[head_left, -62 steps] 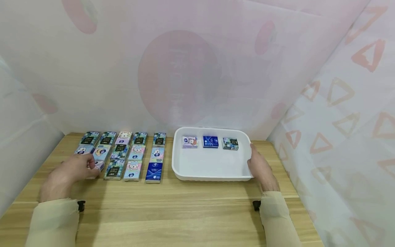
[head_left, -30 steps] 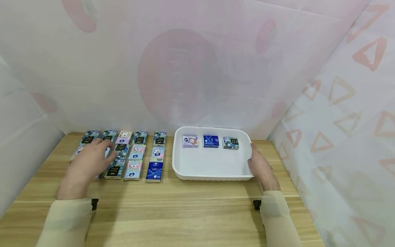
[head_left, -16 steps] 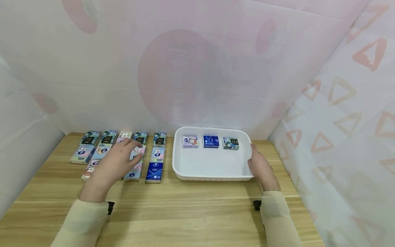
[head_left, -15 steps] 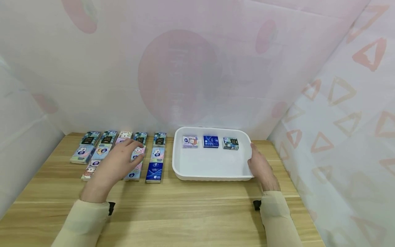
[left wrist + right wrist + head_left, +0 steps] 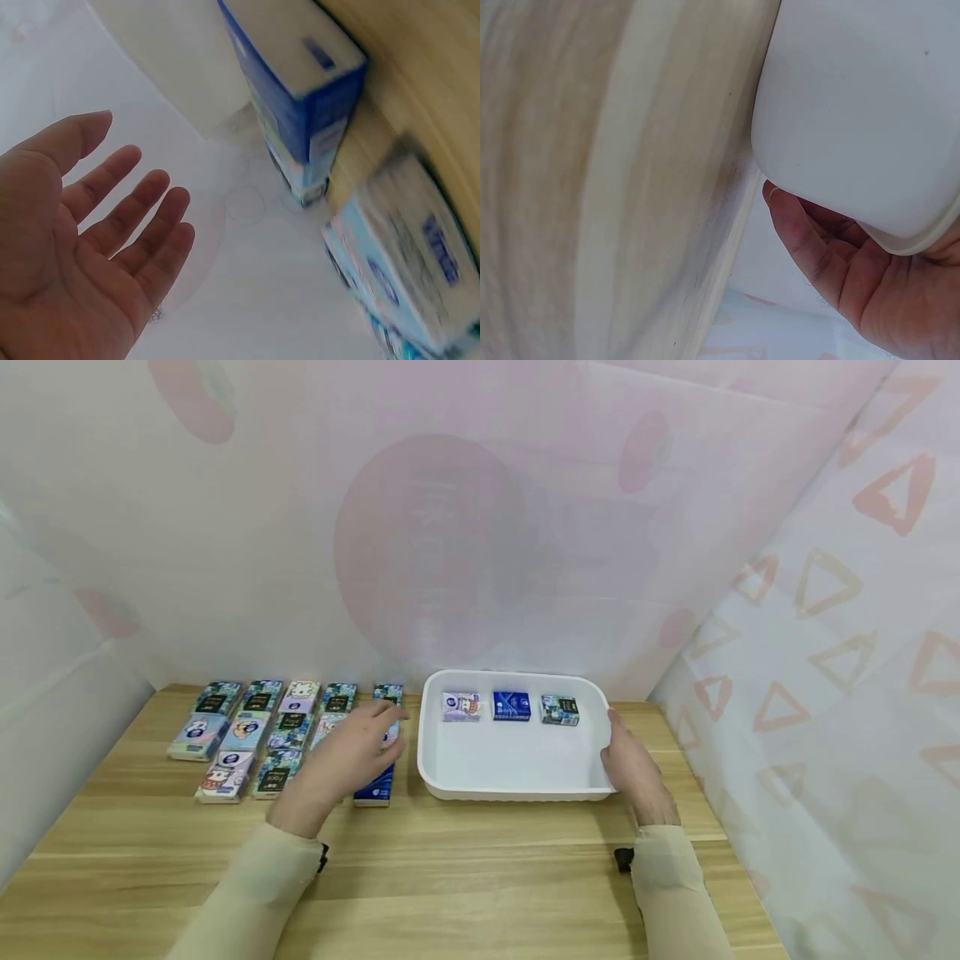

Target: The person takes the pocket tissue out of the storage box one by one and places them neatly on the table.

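Note:
My left hand [image 5: 352, 747] hovers over the rightmost column of pocket tissue packs, its fingers loosely bent and holding nothing. Beneath it, a dark blue tissue pack [image 5: 372, 792] is partly covered; the left wrist view shows that blue column end-on, beside the bare palm [image 5: 67, 255]. My right hand [image 5: 633, 768] grips the right end of the white tray [image 5: 517, 768], with fingers [image 5: 802, 240] curled against its outer wall. Inside the tray, along the back, lie a purple cartoon tissue pack [image 5: 461, 707], a blue tissue pack [image 5: 512, 706] and a dark floral tissue pack [image 5: 560, 710].
Several tissue packs lie in columns on the left of the wooden table [image 5: 465, 877], including a cartoon pack [image 5: 225, 775] at the front left and a dark floral pack [image 5: 277, 772]. Printed white sheeting [image 5: 570, 568] encloses the back and sides.
My left hand has let go of the front-left cartoon tissue pack and moved rightward across the columns to the rightmost one. My right hand and the tray have stayed put.

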Action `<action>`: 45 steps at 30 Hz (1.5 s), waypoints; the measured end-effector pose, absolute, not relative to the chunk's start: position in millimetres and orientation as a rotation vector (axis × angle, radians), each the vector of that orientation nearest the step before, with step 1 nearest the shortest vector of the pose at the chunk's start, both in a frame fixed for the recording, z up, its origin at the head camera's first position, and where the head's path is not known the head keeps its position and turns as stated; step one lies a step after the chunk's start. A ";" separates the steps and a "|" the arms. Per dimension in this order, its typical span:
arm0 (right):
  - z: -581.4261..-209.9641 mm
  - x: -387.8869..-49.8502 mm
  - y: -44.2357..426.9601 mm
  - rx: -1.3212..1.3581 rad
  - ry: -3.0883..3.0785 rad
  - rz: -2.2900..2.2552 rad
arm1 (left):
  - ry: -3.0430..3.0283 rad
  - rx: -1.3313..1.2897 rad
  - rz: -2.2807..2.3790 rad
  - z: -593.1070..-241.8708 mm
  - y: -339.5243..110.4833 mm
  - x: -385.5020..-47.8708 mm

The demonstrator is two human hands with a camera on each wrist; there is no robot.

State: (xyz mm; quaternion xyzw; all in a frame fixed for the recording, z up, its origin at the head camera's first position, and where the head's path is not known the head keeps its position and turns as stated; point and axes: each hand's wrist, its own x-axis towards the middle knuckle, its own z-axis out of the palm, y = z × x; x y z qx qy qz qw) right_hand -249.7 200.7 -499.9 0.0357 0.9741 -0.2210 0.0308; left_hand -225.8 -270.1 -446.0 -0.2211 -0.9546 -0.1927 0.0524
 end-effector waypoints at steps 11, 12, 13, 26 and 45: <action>-495.7 -243.2 195.8 0.091 3.045 -0.649 | -2.897 -0.755 -0.546 -457.5 -222.1 -254.9; -495.7 -243.6 195.8 0.093 3.045 -0.644 | -2.898 -0.763 -0.543 -458.0 -218.1 -257.1; -495.7 -243.9 195.6 0.097 3.042 -0.643 | -2.904 -0.768 -0.543 -458.4 -214.1 -259.6; -493.9 -244.3 194.3 0.139 3.011 -0.664 | -2.989 -0.770 -0.624 -473.1 -177.8 -292.4; -493.8 -244.2 195.5 0.122 3.009 -0.677 | -3.118 -0.760 -0.388 -482.6 -161.9 -315.8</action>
